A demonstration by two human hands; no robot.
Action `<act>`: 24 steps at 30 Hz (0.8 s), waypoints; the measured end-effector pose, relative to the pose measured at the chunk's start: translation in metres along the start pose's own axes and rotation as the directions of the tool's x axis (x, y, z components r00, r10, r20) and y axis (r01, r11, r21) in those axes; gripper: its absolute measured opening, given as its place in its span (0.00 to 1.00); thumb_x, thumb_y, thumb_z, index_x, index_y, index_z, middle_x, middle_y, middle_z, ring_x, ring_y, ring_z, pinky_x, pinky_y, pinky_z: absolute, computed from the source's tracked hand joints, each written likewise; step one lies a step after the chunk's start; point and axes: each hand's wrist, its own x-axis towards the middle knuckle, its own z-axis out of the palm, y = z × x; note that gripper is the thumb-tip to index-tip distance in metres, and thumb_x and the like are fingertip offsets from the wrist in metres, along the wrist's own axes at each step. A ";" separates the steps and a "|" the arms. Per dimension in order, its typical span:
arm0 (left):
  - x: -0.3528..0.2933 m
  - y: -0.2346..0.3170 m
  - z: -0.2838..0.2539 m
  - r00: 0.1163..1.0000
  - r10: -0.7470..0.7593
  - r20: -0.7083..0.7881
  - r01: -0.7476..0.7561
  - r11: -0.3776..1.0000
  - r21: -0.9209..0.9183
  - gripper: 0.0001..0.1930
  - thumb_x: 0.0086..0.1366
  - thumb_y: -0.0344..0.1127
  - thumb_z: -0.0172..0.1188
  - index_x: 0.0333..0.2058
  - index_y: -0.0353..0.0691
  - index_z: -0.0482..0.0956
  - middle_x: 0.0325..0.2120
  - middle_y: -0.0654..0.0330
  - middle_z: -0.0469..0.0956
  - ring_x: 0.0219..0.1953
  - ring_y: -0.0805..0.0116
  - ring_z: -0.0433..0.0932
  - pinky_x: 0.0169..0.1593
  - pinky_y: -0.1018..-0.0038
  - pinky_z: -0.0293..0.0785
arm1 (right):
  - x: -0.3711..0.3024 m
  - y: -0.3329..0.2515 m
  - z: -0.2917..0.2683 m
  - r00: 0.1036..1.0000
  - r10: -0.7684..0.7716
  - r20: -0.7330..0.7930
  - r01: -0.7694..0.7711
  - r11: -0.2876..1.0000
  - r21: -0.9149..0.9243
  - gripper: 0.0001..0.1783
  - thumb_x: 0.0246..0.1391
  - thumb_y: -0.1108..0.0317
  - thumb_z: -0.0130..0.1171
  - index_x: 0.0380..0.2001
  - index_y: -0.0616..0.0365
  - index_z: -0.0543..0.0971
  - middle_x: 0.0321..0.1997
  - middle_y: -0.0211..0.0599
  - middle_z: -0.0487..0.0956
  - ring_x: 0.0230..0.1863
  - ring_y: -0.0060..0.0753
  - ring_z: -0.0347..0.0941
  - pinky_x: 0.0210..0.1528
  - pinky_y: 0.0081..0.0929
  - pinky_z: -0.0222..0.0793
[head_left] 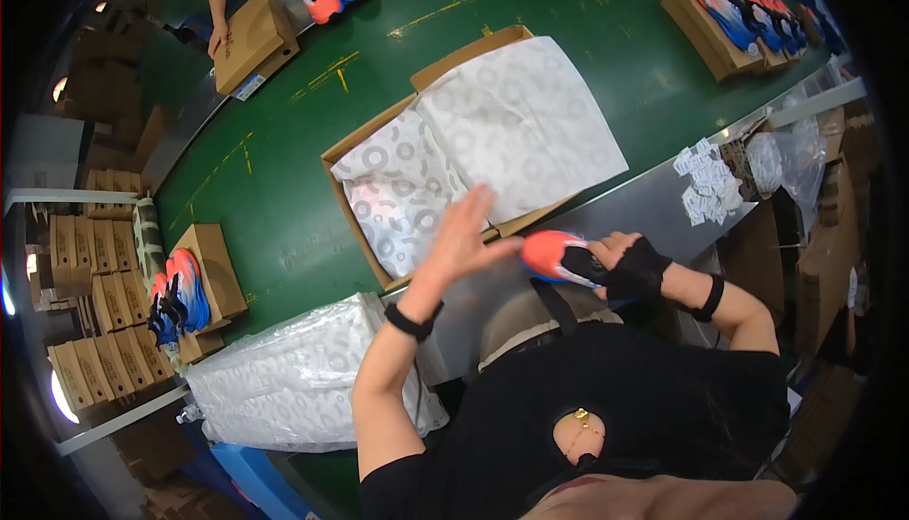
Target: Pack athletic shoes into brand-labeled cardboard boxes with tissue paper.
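Observation:
My right hand [627, 262], in a black fingerless glove, grips a running shoe [551, 253] with an orange-red toe, a dark upper and a blue edge, near the table's front edge. Bare and with its fingers spread, my left hand [464, 238] hovers by the front edge of an open cardboard shoebox [346, 200]. Patterned white tissue paper [402, 165] lines the box. A reddish tint shows through it; what lies beneath is hidden. The paper's larger sheet [521, 127] is folded back over the lid side, toward the right.
A person's hand [218, 39] rests on a closed shoebox [258, 42] across the green belt [312, 127]. Shoes on boxes stand at left [189, 288] and far right [734, 18]. Wrapped tissue paper [294, 368] lies front left. White labels [708, 182] are piled at right.

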 end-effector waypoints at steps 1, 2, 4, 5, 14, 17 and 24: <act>-0.010 0.024 -0.006 0.992 0.121 0.026 -0.120 0.992 -0.029 0.41 0.42 0.56 0.62 0.47 0.30 0.62 0.48 0.41 0.61 0.50 0.48 0.61 0.52 0.60 0.56 | 0.012 -0.013 -0.014 0.999 -0.027 0.020 0.025 0.997 0.066 0.30 0.25 0.56 0.60 0.36 0.59 0.68 0.26 0.45 0.73 0.30 0.43 0.71 0.32 0.35 0.67; -0.016 0.050 -0.017 0.983 0.177 0.057 -0.174 0.984 -0.041 0.42 0.38 0.56 0.64 0.46 0.30 0.62 0.46 0.42 0.63 0.49 0.48 0.62 0.51 0.60 0.57 | 0.027 -0.024 -0.027 0.996 -0.088 -0.006 0.088 0.987 0.137 0.31 0.26 0.55 0.60 0.37 0.59 0.68 0.26 0.47 0.73 0.30 0.45 0.71 0.33 0.36 0.66; -0.029 0.067 -0.020 0.974 0.192 0.117 -0.192 0.981 -0.011 0.40 0.34 0.52 0.66 0.44 0.33 0.65 0.43 0.48 0.67 0.45 0.53 0.66 0.48 0.63 0.60 | 0.057 -0.044 -0.050 0.979 -0.203 -0.005 0.194 0.926 0.324 0.32 0.29 0.51 0.60 0.40 0.58 0.68 0.28 0.49 0.74 0.32 0.48 0.71 0.35 0.37 0.66; -0.030 0.064 -0.025 0.990 0.106 0.092 -0.109 0.994 0.027 0.37 0.32 0.50 0.67 0.42 0.36 0.67 0.40 0.51 0.69 0.42 0.55 0.68 0.45 0.65 0.61 | 0.069 -0.050 -0.056 0.969 -0.248 -0.005 0.239 0.926 0.294 0.33 0.29 0.49 0.59 0.40 0.58 0.69 0.28 0.50 0.74 0.33 0.49 0.71 0.36 0.36 0.66; -0.052 -0.051 -0.016 0.504 -0.862 -0.055 0.295 0.232 -0.927 0.16 0.55 0.43 0.56 0.34 0.35 0.71 0.25 0.60 0.73 0.27 0.74 0.72 0.31 0.77 0.70 | 0.102 -0.018 -0.050 0.945 0.217 -0.243 0.023 0.701 0.713 0.06 0.48 0.69 0.48 0.26 0.58 0.73 0.19 0.31 0.72 0.21 0.24 0.69 0.27 0.20 0.66; 0.001 -0.081 0.008 0.481 -0.876 0.023 -0.021 -0.037 -0.999 0.19 0.58 0.47 0.52 0.37 0.35 0.70 0.26 0.62 0.72 0.27 0.75 0.72 0.31 0.77 0.70 | 0.092 -0.009 0.022 0.966 0.010 0.258 -0.216 0.578 0.787 0.21 0.46 0.47 0.52 0.24 0.56 0.76 0.19 0.30 0.75 0.26 0.24 0.70 0.31 0.24 0.65; 0.023 -0.117 0.032 0.563 -0.683 0.466 0.585 -0.069 -0.808 0.28 0.59 0.54 0.43 0.44 0.32 0.64 0.39 0.51 0.70 0.38 0.55 0.73 0.35 0.56 0.72 | 0.132 0.000 0.068 0.598 0.618 0.510 -0.444 -0.275 0.853 0.19 0.43 0.55 0.57 0.30 0.62 0.72 0.20 0.31 0.72 0.23 0.20 0.66 0.26 0.18 0.64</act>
